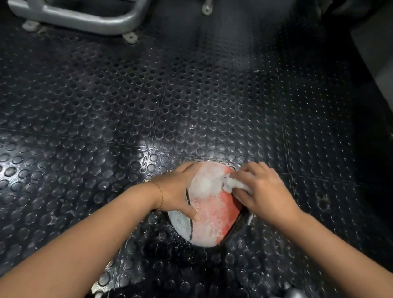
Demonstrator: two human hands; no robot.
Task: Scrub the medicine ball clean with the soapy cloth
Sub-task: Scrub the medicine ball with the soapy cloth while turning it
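Kneeling over ball on black studded floor, well apart from grey frame at the floor's far edge. Cupping the ball's left side with left hand, thumb pressed on the near face, fingers curved over the top. Bunching white cloth in curled fingers of right hand, against the ball's upper right. Suds across the top; bare red at right.

The medicine ball sits on the studded rubber floor, at 6 o'clock from the view's centre. Its red and pale grey panels are split by dark seams and filmed in white suds, thickest toward 12 o'clock. The soapy cloth, white and bunched, presses on its 2 o'clock shoulder.
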